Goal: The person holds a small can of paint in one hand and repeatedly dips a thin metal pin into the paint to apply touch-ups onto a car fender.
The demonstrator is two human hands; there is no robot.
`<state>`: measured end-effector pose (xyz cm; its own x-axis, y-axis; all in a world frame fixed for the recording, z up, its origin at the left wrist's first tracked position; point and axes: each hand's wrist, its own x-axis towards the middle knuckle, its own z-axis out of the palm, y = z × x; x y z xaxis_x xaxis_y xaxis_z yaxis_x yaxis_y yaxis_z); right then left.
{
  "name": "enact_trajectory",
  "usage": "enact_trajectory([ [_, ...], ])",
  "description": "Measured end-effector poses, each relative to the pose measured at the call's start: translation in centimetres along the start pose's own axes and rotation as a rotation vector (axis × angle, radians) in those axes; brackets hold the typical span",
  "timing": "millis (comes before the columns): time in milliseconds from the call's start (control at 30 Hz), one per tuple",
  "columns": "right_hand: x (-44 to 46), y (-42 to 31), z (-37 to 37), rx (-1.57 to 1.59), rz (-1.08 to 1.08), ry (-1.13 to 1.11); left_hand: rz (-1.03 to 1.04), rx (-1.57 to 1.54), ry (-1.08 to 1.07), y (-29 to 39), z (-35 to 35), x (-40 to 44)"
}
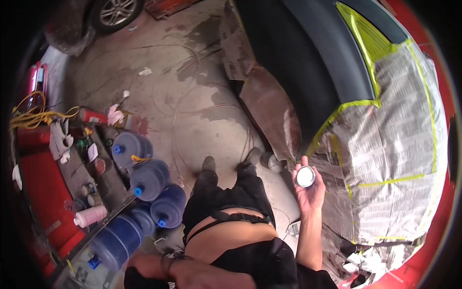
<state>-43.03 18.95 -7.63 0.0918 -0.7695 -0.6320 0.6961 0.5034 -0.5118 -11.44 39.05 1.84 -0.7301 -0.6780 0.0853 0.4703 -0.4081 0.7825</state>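
Note:
On the right, my right hand [310, 192] is palm up and holds a small round tin [305, 177] with a pale, whitish top or content. The tin rests against the palm and fingers, near the newspaper-covered part of a car [394, 144]. At the bottom edge, my left hand [207, 275] lies across the front of my body, below the bare belly, with a dark band at its wrist. Its fingers are not visible, so anything in it is hidden.
Dark car panels [308, 62] bordered by yellow-green tape stand ahead at right. A metal can [273, 162] is beside my foot. Several blue water jugs [115, 241] and a cluttered bench [113, 173] are at left. A hose [175, 115] loops over the floor.

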Motion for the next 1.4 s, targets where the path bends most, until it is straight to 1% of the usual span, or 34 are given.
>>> enact_trajectory([
  [33, 0.0, 0.3, 0.0, -0.023, -0.013, 0.027, -0.013, 0.034, 0.036, 0.6, -0.9, -0.8],
  [100, 0.0, 0.6, -0.2, -0.021, 0.037, -0.002, -0.054, 0.133, 0.123, 2.0, -3.1, -2.6],
  [133, -0.3, 0.8, 0.5, -0.024, 0.012, 0.028, -0.064, 0.183, 0.17, 2.8, -4.1, -3.4],
  [233, -0.2, 1.8, 1.8, -0.034, 0.01, 0.038, -0.022, 0.364, 0.274, 6.3, -6.1, -4.7],
  [367, 0.5, 2.2, 1.8, -0.001, 0.059, -0.02, 0.194, 0.638, 0.295, 13.0, -6.8, -4.4],
  [533, 1.5, 2.4, 2.5, 0.032, 0.107, -0.075, 0.512, 0.93, 0.241, 20.1, -5.5, -3.3],
  [600, 1.6, 2.5, 3.2, 0.021, 0.09, -0.104, 0.616, 1.018, 0.22, 22.1, -4.7, -2.8],
  [667, 1.6, 2.6, 4.1, -0.005, 0.076, -0.121, 0.687, 1.09, 0.206, 23.5, -3.7, -2.3],
  [767, 1.9, 3.0, 5.2, 0.03, 0.092, -0.16, 0.721, 1.139, 0.181, 24.8, -2.8, -1.4],
  [800, 2.4, 2.8, 5.1, 0.159, 0.215, -0.239, 0.721, 1.176, 0.165, 24.8, -2.4, -1.1],
  [867, 3.5, 3.2, 6.1, 0.035, 0.098, -0.231, 0.804, 1.22, 0.16, 24.7, -1.7, -1.1],
  [900, 2.6, 3.9, 5.7, -0.042, 0.045, -0.15, 0.842, 1.225, 0.179, 25.0, -1.6, -1.2],
  [967, 1.8, 3.9, 6.4, -0.01, 0.079, -0.128, 0.9, 1.213, 0.215, 26.4, -0.5, -1.3],
  [1000, 1.7, 3.8, 6.5, -0.018, 0.064, -0.125, 0.966, 1.189, 0.247, 26.7, -0.1, -1.4],
  [1033, 1.4, 3.8, 6.3, -0.024, 0.046, -0.122, 1.019, 1.136, 0.281, 26.7, 0.1, -1.5],
  [1067, 1.3, 3.7, 6.0, -0.026, 0.044, -0.107, 1.021, 1.04, 0.281, 26.3, 0.1, -1.5],
  [1100, 1.4, 3.4, 5.7, -0.028, 0.04, -0.094, 0.905, 0.927, 0.205, 25.3, -0.6, -1.1],
  [1133, 1.2, 3.5, 5.3, -0.029, 0.042, -0.071, 0.545, 0.798, -0.061, 23.5, -2.0, -1.2],
  [1167, 1.2, 3.4, 5.0, -0.028, 0.03, -0.069, 0.157, 0.709, -0.224, 21.6, -3.4, -1.2],
  [1200, 1.2, 3.2, 4.6, -0.033, 0.017, -0.064, 0.174, 0.575, -0.342, 19.1, -2.5, 0.6],
  [1233, 0.8, 3.2, 4.0, -0.043, 0.017, -0.052, 0.21, 0.432, -0.401, 16.4, -2.1, 1.1],
  [1267, 1.1, 3.1, 3.5, 0.035, 0.022, -0.085, 0.248, 0.29, -0.453, 14.8, -1.7, 1.1],
  [1367, 1.2, 3.2, 2.7, 0.046, 0.04, -0.069, 0.418, 0.345, -0.43, 14.0, -1.0, 1.0],
  [1400, 0.9, 3.1, 2.9, 0.054, 0.051, -0.097, 0.446, 0.288, -0.335, 13.9, -1.3, 0.5],
])
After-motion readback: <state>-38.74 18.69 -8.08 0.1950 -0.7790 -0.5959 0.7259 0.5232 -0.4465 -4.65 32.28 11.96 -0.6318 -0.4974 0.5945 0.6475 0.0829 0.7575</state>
